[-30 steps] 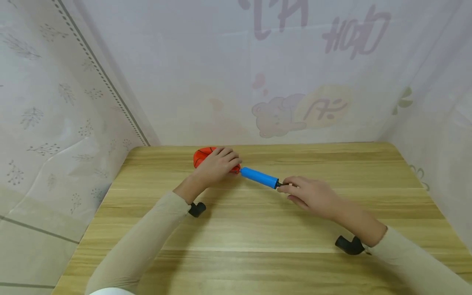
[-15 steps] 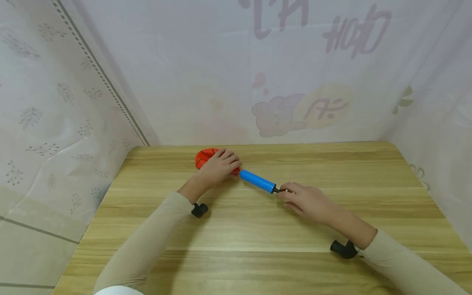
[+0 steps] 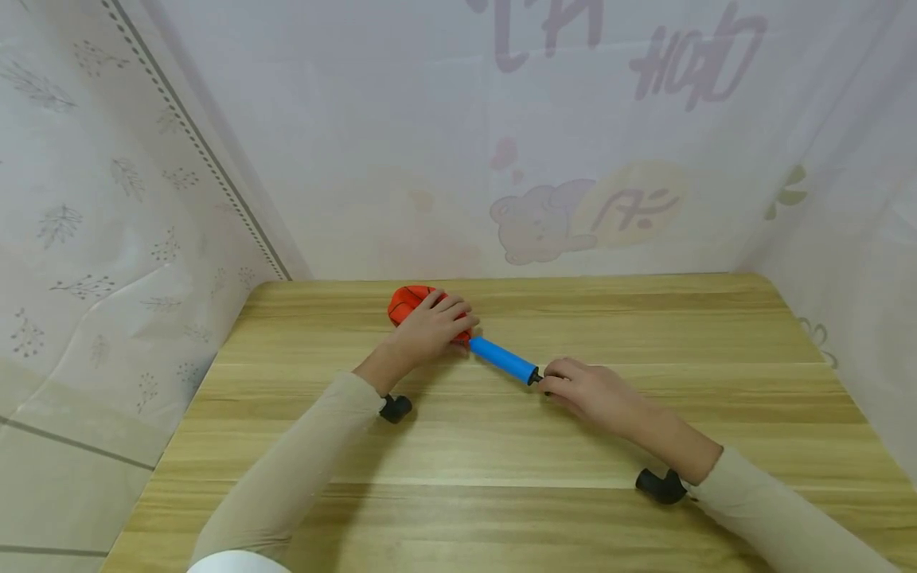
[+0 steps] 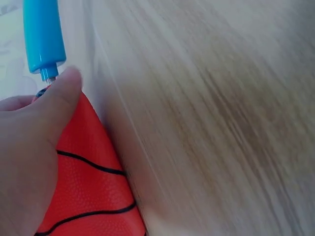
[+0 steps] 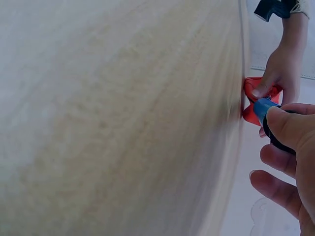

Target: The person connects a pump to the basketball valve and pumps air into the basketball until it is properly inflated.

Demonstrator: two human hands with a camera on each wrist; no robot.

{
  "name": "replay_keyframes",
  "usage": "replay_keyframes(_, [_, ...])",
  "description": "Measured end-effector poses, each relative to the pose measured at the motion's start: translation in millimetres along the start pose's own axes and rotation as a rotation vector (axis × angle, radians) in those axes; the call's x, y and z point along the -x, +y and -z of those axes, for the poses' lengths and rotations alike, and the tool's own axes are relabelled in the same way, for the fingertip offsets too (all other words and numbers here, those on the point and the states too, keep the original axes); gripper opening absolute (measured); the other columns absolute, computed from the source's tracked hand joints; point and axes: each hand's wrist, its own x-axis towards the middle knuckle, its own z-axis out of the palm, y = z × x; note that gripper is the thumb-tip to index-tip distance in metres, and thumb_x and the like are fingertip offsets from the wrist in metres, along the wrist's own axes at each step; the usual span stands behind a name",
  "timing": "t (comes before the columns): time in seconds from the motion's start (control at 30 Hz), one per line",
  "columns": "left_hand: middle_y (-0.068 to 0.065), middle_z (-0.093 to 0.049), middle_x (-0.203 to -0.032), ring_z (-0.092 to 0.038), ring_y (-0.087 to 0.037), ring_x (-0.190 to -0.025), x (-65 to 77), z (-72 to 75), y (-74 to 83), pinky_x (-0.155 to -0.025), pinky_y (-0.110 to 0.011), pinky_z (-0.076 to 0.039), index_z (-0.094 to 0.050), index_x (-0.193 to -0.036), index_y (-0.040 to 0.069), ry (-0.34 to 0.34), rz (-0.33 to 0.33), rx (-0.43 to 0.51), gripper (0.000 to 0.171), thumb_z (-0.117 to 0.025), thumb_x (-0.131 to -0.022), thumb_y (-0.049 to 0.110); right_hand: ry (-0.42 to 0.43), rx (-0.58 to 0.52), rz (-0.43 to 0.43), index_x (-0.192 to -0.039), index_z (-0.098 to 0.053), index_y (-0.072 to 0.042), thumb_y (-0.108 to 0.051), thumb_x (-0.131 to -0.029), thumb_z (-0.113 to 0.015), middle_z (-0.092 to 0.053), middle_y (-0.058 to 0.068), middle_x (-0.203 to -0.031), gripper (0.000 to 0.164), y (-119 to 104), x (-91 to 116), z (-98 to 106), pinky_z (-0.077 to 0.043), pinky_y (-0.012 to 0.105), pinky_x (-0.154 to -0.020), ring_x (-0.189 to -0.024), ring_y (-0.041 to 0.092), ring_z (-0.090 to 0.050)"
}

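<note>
A limp red ball with black lines (image 3: 410, 302), apparently a deflated basketball, lies near the table's back edge. My left hand (image 3: 428, 330) grips it, and the left wrist view shows the thumb (image 4: 64, 98) pressed beside the spot where the pump meets the ball. A blue hand pump (image 3: 503, 360) extends from the ball toward the right, its narrow tip (image 4: 48, 73) against the ball. At the pump's other end my right hand (image 3: 602, 395) pinches the black handle (image 5: 278, 137) between thumb and fingers. The fingers hide much of that handle.
The wooden table (image 3: 501, 517) stretches out toward me and to both sides. Printed cloth hangs behind it (image 3: 344, 159) and along the left and right. A black camera mount sits on each wrist, the left one (image 3: 396, 408) and the right one (image 3: 661, 486).
The ball, the pump and my left hand have shifted slightly to the right. My right hand has moved a little left and lower in the head view, still holding the handle.
</note>
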Motion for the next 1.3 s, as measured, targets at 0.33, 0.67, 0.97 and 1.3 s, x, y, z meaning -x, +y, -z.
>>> replay_keyframes(0.33, [-0.009,-0.052,-0.147,-0.039,-0.030,-0.142,-1.0,2.2,15.5,-0.121,-0.055,-0.019,-0.055,-0.143,0.013,0.001,0.031,0.083,0.069,-0.067,-0.092,0.058,0.011,0.015,-0.007,-0.108,-0.071,-0.012,-0.009,-0.084,-0.082,-0.062,0.003,-0.105,0.026,-1,1,-5,-0.058,0.029,-0.072,-0.090,0.014,-0.065])
replay_keyframes(0.67, [-0.009,-0.044,-0.155,-0.033,-0.029,-0.146,-8.1,1.9,49.5,-0.120,-0.055,-0.022,-0.042,-0.153,0.011,0.058,-0.041,0.097,0.079,-0.061,-0.094,0.062,0.042,0.023,-0.007,-0.106,-0.070,-0.011,-0.006,-0.082,-0.083,-0.061,0.002,-0.103,0.028,-3,0,-5,-0.057,0.028,-0.070,-0.087,0.013,-0.063])
replay_keyframes(0.97, [-0.008,-0.033,-0.163,-0.026,-0.027,-0.152,-12.7,0.1,70.5,-0.123,-0.053,-0.015,-0.030,-0.160,0.014,0.049,-0.073,0.099,0.083,-0.056,-0.097,0.061,0.055,0.029,0.015,-0.106,-0.069,-0.010,-0.005,-0.079,-0.083,-0.061,0.004,-0.105,0.031,-1,1,-7,-0.058,0.029,-0.071,-0.090,0.015,-0.063])
replay_keyframes(1.3, [-0.008,-0.031,-0.164,-0.025,-0.026,-0.152,-19.3,-1.9,77.2,-0.122,-0.053,-0.017,-0.028,-0.161,0.014,0.047,-0.059,0.110,0.085,-0.056,-0.096,0.062,0.061,0.031,0.042,-0.107,-0.070,-0.008,-0.004,-0.083,-0.081,-0.061,0.005,-0.106,0.028,-3,-1,-5,-0.057,0.027,-0.071,-0.090,0.015,-0.062])
